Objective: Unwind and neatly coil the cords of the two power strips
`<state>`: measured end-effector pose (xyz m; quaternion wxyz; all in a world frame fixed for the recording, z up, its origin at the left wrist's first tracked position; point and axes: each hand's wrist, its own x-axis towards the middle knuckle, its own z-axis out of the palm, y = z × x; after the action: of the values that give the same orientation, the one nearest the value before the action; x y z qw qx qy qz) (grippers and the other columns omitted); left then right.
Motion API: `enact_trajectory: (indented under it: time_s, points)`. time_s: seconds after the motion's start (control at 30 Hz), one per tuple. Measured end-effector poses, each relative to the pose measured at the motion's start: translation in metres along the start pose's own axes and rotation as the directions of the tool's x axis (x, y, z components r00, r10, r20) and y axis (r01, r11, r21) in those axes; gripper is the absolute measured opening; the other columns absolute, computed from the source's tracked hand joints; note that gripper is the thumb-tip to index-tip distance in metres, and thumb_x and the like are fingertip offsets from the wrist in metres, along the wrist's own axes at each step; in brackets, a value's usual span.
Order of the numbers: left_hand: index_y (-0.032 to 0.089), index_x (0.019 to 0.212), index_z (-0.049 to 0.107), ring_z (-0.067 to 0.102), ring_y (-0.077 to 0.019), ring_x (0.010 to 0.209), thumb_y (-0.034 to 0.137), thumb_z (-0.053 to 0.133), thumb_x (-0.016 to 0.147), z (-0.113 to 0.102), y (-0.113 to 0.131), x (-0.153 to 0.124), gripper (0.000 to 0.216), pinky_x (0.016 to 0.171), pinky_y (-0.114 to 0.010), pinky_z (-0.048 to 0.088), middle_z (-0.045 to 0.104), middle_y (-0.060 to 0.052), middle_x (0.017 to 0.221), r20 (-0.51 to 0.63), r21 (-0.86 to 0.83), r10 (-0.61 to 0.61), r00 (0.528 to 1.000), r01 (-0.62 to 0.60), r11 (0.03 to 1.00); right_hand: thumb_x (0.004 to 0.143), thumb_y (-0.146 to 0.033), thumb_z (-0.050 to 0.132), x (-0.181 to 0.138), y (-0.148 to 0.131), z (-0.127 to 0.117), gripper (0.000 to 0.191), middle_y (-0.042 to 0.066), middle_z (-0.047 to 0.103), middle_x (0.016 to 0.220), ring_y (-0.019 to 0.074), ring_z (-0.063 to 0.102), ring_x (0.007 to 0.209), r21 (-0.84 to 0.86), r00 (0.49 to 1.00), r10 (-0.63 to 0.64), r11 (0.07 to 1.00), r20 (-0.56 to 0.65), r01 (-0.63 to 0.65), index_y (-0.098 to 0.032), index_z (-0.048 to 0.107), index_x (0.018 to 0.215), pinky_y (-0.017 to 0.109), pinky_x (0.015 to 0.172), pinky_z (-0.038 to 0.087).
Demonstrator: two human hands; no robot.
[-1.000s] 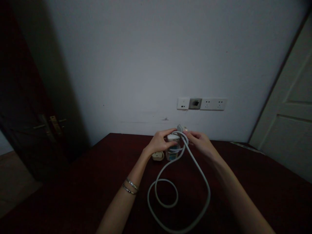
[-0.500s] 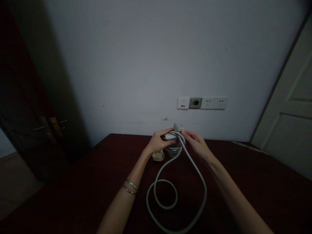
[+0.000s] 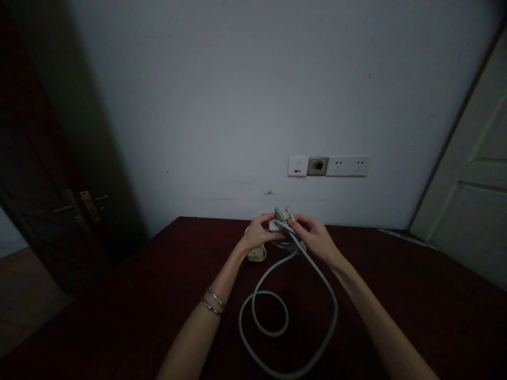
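Note:
My left hand [image 3: 259,231] is closed, thumb and fingers around a white block [image 3: 274,226] that looks like a power adapter. A thick white cable [image 3: 335,311] runs from the bundle between my hands and falls in large loops onto the dark red table. Opposite, my right hand [image 3: 311,233] pinches the cable close to the block. Above the fingertips sticks up a greyish rounded piece [image 3: 280,213], perhaps a plug, with a small cream piece beside it. Below my left hand, a cream socket piece [image 3: 257,254] is partly covered. Fingers hide much of the bundle.
The dark red tabletop [image 3: 190,253] meets a pale wall [image 3: 222,105]. Wall sockets [image 3: 348,167] and a switch plate [image 3: 318,166] are mounted above it. A dark door [image 3: 43,174] stands at left, a white door [image 3: 475,211] at right. A thin strip [image 3: 407,239] lies near the back right edge.
Both hands have turned the bundle slightly; the greyish piece has shifted left and down. My right hand has moved a little left, closer to my left hand. The loops on the table stay nearly unchanged.

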<state>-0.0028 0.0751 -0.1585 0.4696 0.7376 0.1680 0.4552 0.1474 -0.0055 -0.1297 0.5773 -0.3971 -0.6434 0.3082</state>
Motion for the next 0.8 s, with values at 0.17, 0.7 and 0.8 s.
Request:
enact_trajectory:
  time_s: [0.17, 0.7, 0.8]
  points:
    - [0.014, 0.106, 0.056, 0.06, -0.0194, 0.093, 0.015, 0.08, 0.051, 0.003, 0.011, 0.001, 0.06, 0.086, -0.033, 0.045, 0.064, -0.007, 0.104, -0.059, 0.001, 0.091, 0.994, -0.091, 0.996, 0.073, -0.04, 0.061, -0.003, -0.009, -0.001, 0.025, 0.002, 0.065, 0.076, 0.0168, 0.057, 0.075, 0.011, 0.999, -0.042, 0.999, 0.028, 0.042, -0.016, 0.066, 0.078, 0.027, 0.071, 0.044]
    - [0.017, 0.096, 0.061, 0.051, -0.0231, 0.116, 0.006, 0.07, 0.057, 0.009, 0.014, 0.001, 0.042, 0.101, -0.041, 0.033, 0.056, -0.011, 0.123, -0.139, 0.164, 0.224, 0.965, -0.201, 0.966, 0.07, -0.038, 0.06, 0.0, -0.006, -0.005, 0.022, -0.001, 0.058, 0.063, 0.0127, 0.049, 0.062, 0.231, 0.986, 0.165, 0.96, -0.015, -0.157, -0.017, 0.06, 0.063, 0.023, 0.061, 0.035]
    - [0.016, 0.096, 0.06, 0.053, -0.0227, 0.113, 0.004, 0.069, 0.055, 0.012, 0.013, 0.001, 0.044, 0.099, -0.04, 0.035, 0.058, -0.01, 0.121, -0.169, 0.143, 0.197, 0.966, -0.173, 0.974, 0.065, -0.035, 0.065, 0.0, -0.009, -0.006, 0.02, 0.002, 0.065, 0.071, 0.0158, 0.056, 0.069, 0.343, 0.968, 0.236, 0.906, 0.081, -0.249, -0.016, 0.065, 0.069, 0.025, 0.066, 0.04]
